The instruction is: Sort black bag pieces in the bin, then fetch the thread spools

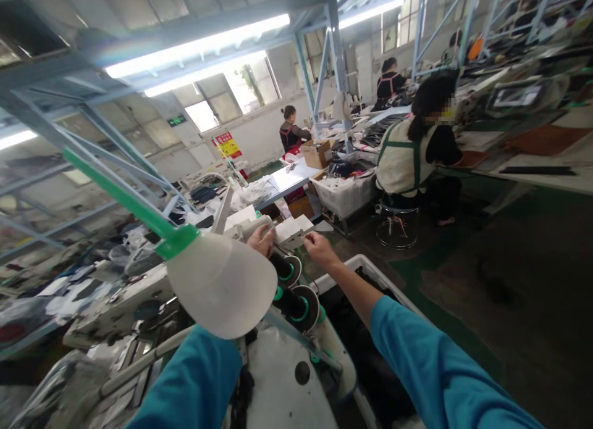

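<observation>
At frame centre, our left hand (262,239) rests curled by the black thread cones (291,288); our right hand (319,248) pinches what seems fine thread, light, limp, best held at its end.

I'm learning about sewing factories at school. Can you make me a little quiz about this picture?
1. True or false: both hands reach up beside the black thread spools.
2. What colour are the person's sleeves? A red, B teal, C white.
3. Fill in: a white lamp shade hangs from a ____ arm.

Key:
1. True: the left hand and right hand are raised just above the spools.
2. B
3. green
</observation>
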The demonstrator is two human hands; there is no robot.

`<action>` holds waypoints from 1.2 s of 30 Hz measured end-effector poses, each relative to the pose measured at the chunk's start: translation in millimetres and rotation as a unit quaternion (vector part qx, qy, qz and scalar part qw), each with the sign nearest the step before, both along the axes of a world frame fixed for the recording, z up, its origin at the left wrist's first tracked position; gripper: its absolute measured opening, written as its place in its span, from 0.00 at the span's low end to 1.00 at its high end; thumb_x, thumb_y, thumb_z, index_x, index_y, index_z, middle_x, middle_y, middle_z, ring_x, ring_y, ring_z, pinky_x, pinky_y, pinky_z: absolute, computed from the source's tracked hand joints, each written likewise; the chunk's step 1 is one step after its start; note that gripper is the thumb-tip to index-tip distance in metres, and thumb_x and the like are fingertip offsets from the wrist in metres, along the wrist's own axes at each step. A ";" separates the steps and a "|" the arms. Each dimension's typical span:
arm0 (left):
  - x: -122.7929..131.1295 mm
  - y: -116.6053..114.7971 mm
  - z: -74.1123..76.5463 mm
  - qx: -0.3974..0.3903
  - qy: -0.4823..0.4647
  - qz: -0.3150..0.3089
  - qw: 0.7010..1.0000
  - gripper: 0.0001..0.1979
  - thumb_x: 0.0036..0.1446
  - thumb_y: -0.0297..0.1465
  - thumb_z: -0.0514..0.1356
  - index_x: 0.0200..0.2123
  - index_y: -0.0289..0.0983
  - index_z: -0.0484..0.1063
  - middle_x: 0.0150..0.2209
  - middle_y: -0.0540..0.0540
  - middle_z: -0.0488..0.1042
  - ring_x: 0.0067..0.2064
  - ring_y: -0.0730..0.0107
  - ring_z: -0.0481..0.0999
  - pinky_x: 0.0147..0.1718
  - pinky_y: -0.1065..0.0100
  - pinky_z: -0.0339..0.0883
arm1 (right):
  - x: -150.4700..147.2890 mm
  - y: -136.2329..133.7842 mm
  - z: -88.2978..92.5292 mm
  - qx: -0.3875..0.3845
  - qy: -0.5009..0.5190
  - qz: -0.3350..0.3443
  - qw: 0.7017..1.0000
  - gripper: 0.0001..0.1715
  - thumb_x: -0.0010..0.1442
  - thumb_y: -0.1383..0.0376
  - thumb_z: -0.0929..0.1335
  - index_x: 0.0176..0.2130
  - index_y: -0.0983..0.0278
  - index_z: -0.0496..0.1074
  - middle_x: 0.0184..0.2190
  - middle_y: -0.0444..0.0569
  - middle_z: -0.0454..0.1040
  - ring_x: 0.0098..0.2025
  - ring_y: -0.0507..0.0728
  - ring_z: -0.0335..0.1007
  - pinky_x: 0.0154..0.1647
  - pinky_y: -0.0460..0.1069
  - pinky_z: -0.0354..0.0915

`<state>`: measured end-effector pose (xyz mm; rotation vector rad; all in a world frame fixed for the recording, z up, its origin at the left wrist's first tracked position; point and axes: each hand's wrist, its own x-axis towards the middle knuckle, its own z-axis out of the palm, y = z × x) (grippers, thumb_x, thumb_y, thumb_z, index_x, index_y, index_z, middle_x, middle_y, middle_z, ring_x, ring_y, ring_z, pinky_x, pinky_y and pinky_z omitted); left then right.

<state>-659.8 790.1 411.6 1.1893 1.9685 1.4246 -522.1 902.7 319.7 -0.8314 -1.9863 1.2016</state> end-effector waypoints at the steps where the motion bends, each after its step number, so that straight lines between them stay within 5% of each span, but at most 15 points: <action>1: -0.6 4.3 1.3 -0.008 0.003 0.003 1.000 0.11 0.66 0.34 0.54 0.35 0.33 0.69 0.15 0.58 0.61 0.15 0.81 0.57 0.15 0.75 0.50 | -4.7 0.7 3.2 0.010 -0.013 0.016 1.000 0.22 0.66 0.50 0.61 0.42 0.65 0.71 0.33 0.46 0.74 0.37 0.55 0.71 0.44 0.55 0.68; 9: -11.0 -0.9 8.7 -0.024 0.037 0.003 0.999 0.16 0.62 0.40 0.55 0.25 0.36 0.65 0.14 0.54 0.64 0.16 0.78 0.61 0.18 0.73 0.55 | -19.3 3.5 11.3 0.095 -0.087 0.130 0.983 0.19 0.64 0.53 0.65 0.47 0.64 0.72 0.42 0.50 0.76 0.44 0.58 0.72 0.49 0.59 0.67; 15: -16.1 -3.4 7.3 -0.008 0.063 0.019 0.998 0.18 0.58 0.44 0.56 0.23 0.38 0.65 0.15 0.54 0.64 0.16 0.77 0.62 0.18 0.73 0.56 | -12.4 10.0 8.8 0.107 -0.071 0.204 0.970 0.16 0.62 0.55 0.67 0.44 0.62 0.74 0.34 0.45 0.77 0.34 0.53 0.70 0.38 0.50 0.64; 27: -1.8 -9.7 13.9 0.013 0.049 -0.012 0.999 0.22 0.55 0.51 0.60 0.23 0.38 0.65 0.17 0.53 0.65 0.19 0.76 0.63 0.20 0.71 0.59 | -28.2 -2.7 28.6 0.135 -0.075 0.193 0.969 0.14 0.59 0.55 0.69 0.43 0.58 0.75 0.34 0.44 0.78 0.36 0.54 0.71 0.37 0.49 0.60; 32: 5.3 -16.9 20.7 0.037 0.024 -0.019 0.999 0.23 0.55 0.52 0.59 0.26 0.38 0.66 0.20 0.52 0.68 0.22 0.74 0.67 0.24 0.70 0.63 | -24.3 4.0 12.9 0.112 -0.081 0.139 0.981 0.15 0.62 0.55 0.65 0.42 0.62 0.75 0.35 0.48 0.78 0.37 0.56 0.71 0.39 0.52 0.63; 36: -0.1 -20.9 17.6 0.048 0.014 0.004 0.999 0.22 0.55 0.50 0.61 0.25 0.38 0.67 0.19 0.51 0.68 0.21 0.75 0.65 0.22 0.71 0.60 | -8.4 12.4 2.4 0.101 -0.050 0.166 0.980 0.16 0.62 0.55 0.66 0.44 0.62 0.74 0.35 0.45 0.78 0.34 0.53 0.70 0.37 0.48 0.62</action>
